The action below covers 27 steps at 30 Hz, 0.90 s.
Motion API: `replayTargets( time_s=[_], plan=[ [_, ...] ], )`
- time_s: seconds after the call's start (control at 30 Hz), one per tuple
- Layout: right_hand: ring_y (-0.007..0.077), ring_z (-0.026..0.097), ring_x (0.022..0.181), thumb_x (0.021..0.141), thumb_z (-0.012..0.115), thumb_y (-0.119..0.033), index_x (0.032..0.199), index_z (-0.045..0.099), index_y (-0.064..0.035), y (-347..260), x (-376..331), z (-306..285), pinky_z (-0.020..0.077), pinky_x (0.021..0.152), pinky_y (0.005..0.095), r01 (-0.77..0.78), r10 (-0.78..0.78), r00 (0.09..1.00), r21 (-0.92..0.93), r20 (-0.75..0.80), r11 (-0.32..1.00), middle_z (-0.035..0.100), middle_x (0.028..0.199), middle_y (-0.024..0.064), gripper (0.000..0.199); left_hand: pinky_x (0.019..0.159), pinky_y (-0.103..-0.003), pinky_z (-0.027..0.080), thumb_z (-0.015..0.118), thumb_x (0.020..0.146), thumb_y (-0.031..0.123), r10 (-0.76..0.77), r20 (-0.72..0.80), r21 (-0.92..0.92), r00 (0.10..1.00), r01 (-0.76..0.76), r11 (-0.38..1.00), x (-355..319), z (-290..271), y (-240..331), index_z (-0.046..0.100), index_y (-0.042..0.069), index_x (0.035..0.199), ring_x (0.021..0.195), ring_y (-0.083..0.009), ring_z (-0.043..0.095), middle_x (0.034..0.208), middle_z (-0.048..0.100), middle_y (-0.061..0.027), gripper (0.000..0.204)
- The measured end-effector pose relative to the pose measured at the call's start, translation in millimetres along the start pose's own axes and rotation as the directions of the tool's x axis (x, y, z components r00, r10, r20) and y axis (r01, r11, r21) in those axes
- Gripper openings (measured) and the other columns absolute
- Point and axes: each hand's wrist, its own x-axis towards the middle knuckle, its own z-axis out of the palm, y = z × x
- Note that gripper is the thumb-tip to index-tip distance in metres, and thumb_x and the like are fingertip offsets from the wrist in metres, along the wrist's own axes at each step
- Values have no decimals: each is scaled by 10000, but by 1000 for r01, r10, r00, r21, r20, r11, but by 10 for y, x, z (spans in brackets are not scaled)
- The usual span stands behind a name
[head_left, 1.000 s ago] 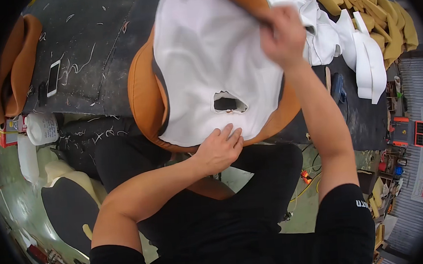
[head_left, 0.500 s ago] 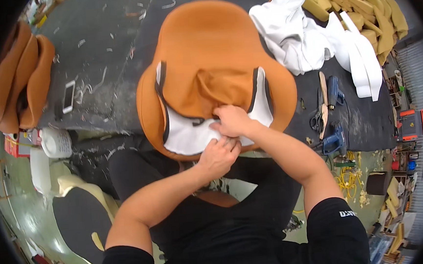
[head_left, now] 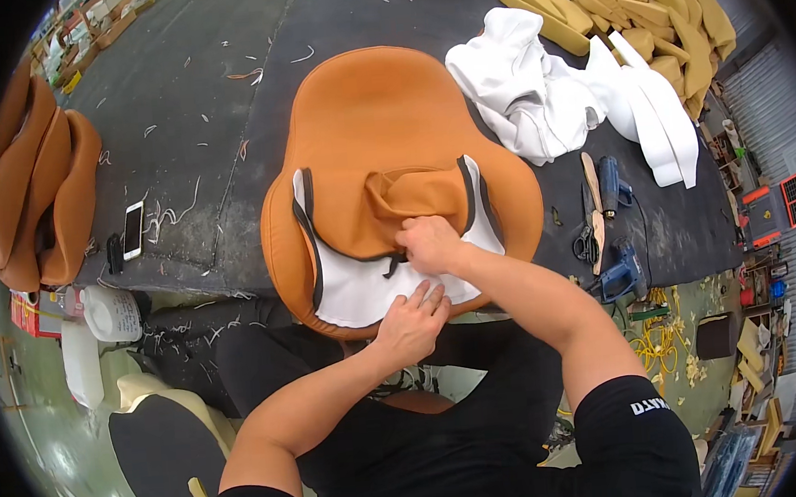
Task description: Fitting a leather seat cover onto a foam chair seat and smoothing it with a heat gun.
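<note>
One right hand tight on orange cover edge, left hand flat on white lining, roomy tabletop leftward

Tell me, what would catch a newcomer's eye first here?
Probably the big orange padded piece in the middle, with the right hand at its bunched flap and the left hand on the white material below. Next, the crumpled white heap toward the upper right of the dark table, with mustard-yellow pieces beyond it. At the far left, curved brown pieces lie near a phone.
</note>
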Motion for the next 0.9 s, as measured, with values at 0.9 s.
replayTargets(
  time_s=[0.9],
  plan=[
    [457, 696, 1082, 821, 568, -136, 1003, 755, 102, -137, 110, 63, 543, 963, 483, -247, 129, 884, 216, 450, 945, 711, 1101, 339, 354, 1065, -600, 374, 526, 908, -19, -410, 898, -384, 163, -166, -908, -736, 897, -103, 595, 123, 1299, 1303, -300, 545, 1363, 586, -68, 422]
  ],
)
